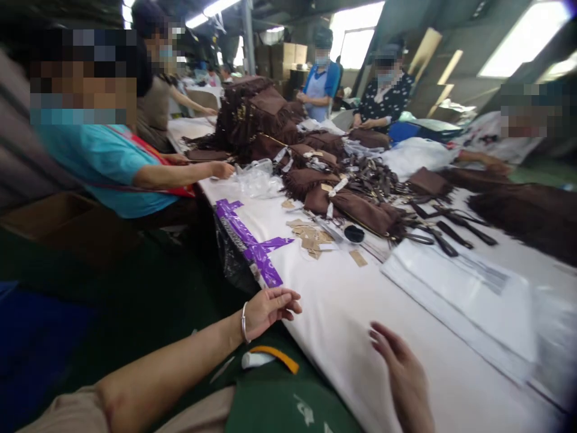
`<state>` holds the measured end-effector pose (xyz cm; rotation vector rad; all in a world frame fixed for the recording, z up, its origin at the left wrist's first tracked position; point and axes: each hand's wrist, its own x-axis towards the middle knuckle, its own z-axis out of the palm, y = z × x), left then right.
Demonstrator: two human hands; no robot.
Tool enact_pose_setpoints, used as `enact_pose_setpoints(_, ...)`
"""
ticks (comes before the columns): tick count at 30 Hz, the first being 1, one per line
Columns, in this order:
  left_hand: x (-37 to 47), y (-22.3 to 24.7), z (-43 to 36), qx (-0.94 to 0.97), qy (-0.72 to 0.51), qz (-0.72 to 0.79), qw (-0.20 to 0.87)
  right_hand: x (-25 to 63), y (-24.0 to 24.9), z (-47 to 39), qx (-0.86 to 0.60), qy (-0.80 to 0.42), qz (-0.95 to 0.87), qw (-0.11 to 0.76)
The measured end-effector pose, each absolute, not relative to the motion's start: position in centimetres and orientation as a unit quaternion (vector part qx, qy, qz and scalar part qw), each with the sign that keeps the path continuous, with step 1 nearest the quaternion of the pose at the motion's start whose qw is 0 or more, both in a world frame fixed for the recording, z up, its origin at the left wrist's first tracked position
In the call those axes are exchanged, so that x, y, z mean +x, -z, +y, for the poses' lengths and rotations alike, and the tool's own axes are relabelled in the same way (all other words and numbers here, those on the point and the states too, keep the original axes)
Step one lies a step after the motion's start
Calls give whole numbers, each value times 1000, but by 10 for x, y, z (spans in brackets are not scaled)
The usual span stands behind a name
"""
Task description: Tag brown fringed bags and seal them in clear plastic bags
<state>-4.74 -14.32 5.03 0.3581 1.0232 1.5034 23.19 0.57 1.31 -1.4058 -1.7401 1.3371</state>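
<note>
Our left hand [269, 308] and right hand [403, 370] hang loose at a worktop [333, 300] heaped with brown bags [360, 211]

We see our left hand at the worktop's near edge, fingers lightly curled, thumb close to them, gripping nothing that we can see. Our right hand, blurred, hovers farther along that edge, fingers parted from the thumb and slightly bent; we see nothing in its hold. Just beyond our left hand, purple tape [259, 254] runs along the edge. In from the tape lie tan tags [310, 236] and a dark disc [354, 233]. The bags rise behind these, piled highest toward the far end. To their right we find black straps [446, 244], then flat plastic sheets [455, 294] in from our right hand. Up the near edge, a co-worker in turquoise [97, 165] reaches toward clear plastic [259, 180].
</note>
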Motion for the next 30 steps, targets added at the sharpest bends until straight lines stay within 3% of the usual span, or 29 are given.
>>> enact_pose_setpoints(2,-27,-63,-127,208,-626,411,629,190,-41,-19,-413,-615,-621,257)
enact_pose_setpoints(5,-7,-71,-109,294,-582,413,636,156,-67,-38,-346,-662,-616,251)
enact_pose_setpoints(10,3,-73,-101,412,-510,469,591,174,-75,-45,-395,-625,-604,298)
enact_pose_setpoints(16,26,-71,-97,436,-423,498,619,223,-61,-64,-431,-653,-531,326)
enact_pose_setpoints(19,34,-62,-89,418,-406,532,614,271,-36,-79,-468,-676,-386,417)
enact_pose_setpoints(24,17,-37,-63,428,-369,603,562,388,19,-131,-613,-517,-110,587)
enact_pose_setpoints(30,-3,8,-38,555,-296,667,400,497,68,-175,-719,-316,-4,620)
